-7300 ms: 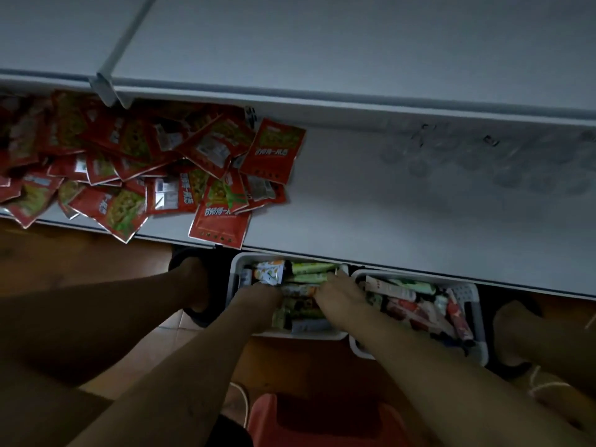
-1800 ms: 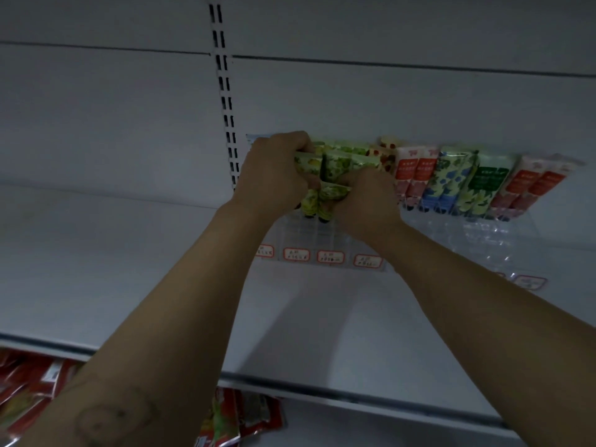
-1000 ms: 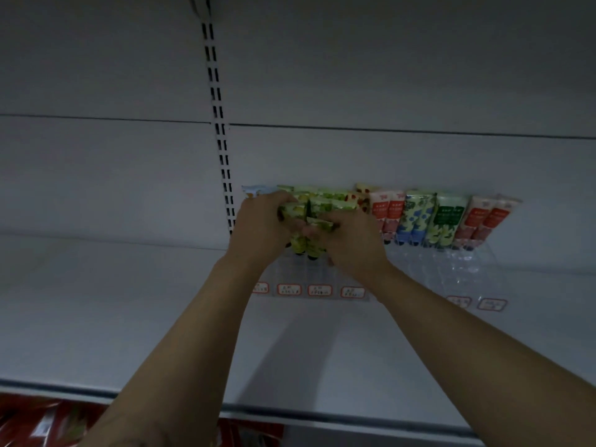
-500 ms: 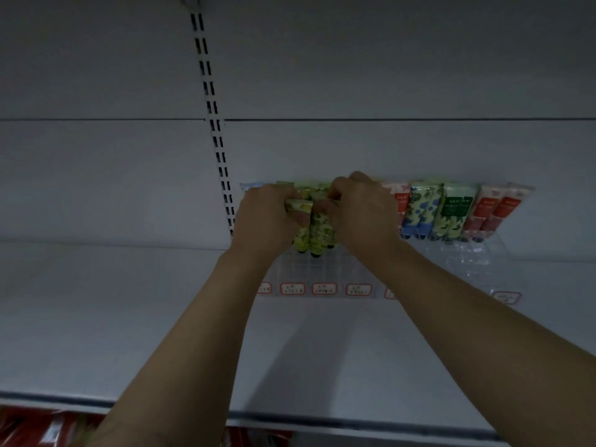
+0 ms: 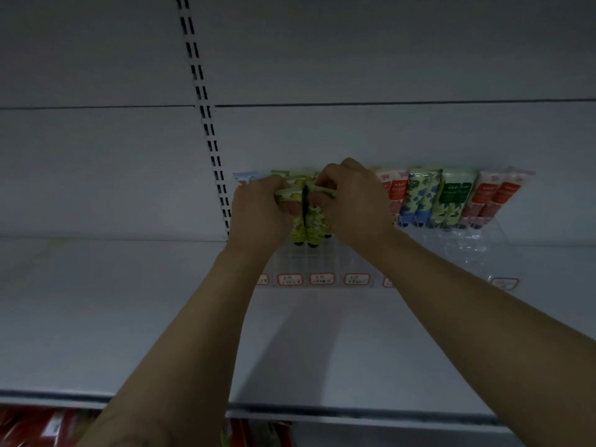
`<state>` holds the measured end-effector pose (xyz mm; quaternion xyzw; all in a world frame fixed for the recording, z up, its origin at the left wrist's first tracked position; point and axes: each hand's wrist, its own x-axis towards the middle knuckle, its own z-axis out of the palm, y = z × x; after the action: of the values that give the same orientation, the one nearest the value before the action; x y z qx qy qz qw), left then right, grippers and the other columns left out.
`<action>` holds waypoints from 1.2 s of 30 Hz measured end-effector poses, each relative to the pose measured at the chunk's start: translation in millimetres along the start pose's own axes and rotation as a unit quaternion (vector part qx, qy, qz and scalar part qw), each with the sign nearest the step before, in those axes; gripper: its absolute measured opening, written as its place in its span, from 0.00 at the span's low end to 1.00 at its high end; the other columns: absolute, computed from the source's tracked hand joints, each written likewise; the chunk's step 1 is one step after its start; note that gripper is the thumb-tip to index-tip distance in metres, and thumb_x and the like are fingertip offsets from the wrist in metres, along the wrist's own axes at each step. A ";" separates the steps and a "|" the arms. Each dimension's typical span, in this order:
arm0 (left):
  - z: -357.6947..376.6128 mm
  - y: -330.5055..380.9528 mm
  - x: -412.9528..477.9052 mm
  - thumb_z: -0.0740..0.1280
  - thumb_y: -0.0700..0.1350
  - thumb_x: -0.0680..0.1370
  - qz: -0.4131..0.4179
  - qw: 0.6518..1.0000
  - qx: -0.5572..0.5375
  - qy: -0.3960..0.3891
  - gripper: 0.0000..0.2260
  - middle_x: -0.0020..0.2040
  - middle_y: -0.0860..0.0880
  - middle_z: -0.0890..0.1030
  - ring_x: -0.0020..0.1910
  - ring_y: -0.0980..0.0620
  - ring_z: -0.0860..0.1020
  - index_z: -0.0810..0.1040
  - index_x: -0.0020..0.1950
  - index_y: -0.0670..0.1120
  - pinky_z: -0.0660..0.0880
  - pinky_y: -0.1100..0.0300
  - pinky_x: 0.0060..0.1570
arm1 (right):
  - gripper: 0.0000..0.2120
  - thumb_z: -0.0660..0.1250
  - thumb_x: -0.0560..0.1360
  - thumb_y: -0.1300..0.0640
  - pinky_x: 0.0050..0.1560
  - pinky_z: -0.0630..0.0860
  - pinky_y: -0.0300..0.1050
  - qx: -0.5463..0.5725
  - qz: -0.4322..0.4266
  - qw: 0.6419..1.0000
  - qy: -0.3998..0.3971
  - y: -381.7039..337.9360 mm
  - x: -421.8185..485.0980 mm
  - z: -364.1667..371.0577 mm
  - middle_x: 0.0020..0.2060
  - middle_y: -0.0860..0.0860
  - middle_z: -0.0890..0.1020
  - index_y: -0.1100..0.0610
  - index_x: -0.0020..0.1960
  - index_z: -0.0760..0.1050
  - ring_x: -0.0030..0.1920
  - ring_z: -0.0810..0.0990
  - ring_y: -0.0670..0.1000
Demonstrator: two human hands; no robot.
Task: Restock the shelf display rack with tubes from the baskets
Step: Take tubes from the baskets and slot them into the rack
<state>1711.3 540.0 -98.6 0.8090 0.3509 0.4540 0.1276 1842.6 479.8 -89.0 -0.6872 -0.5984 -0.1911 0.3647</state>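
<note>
The white metal shelf is lying broad and smooth in front of the clear plastic display rack and far out to the left of it. Its grey front lip is running across beneath both forearms. Just left of the rack, a slotted upright is rising up the flat back panel.

Over the rack's left part, the left hand and right hand are pressing together. Both are clamping a bunch of soft yellow-green tubes, dark caps down at the rack's slots; whether the caps are seated cannot be told.

Along the rack's right part, blue-patterned tubes and a green tube are standing upright, flanked by red tubes and crowding close. Red-framed price labels are lining the rack's front edge. Glossy red packets are showing under the shelf lip, well below the rack.
</note>
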 end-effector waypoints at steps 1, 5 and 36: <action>-0.4 0.6 -0.1 0.65 0.40 0.70 0.001 1.000 0.002 -0.002 0.02 0.31 0.51 0.73 0.31 0.52 0.70 0.77 0.38 0.43 0.60 0.65 0.28 | 0.10 0.71 0.73 0.54 0.40 0.72 0.48 0.001 0.001 1.000 0.000 -0.1 0.2 0.1 0.45 0.57 0.76 0.60 0.48 0.78 0.43 0.76 0.60; -0.2 4.3 -1.3 0.65 0.35 0.70 -0.014 1.000 -0.009 -0.006 0.08 0.29 0.52 0.70 0.32 0.51 0.70 0.71 0.35 0.46 0.58 0.61 0.28 | 0.09 0.71 0.72 0.56 0.40 0.71 0.48 0.019 0.005 1.000 -0.010 -0.8 1.8 -1.8 0.43 0.58 0.75 0.62 0.47 0.79 0.42 0.76 0.60; -41.3 70.7 -65.6 0.70 0.50 0.75 -0.042 0.976 0.155 -0.145 0.24 0.63 0.45 0.73 0.60 0.43 0.72 0.67 0.68 0.49 0.74 0.50 0.52 | 0.23 0.71 0.73 0.50 0.53 0.77 0.47 0.107 0.137 0.972 -0.155 -22.2 -111.3 -104.9 0.58 0.48 0.79 0.50 0.67 0.73 0.49 0.80 0.49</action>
<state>1686.8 439.5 -80.8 0.8605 0.4287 0.2664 0.0692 1816.0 327.6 -91.4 -0.7412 -0.5646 0.0348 0.3614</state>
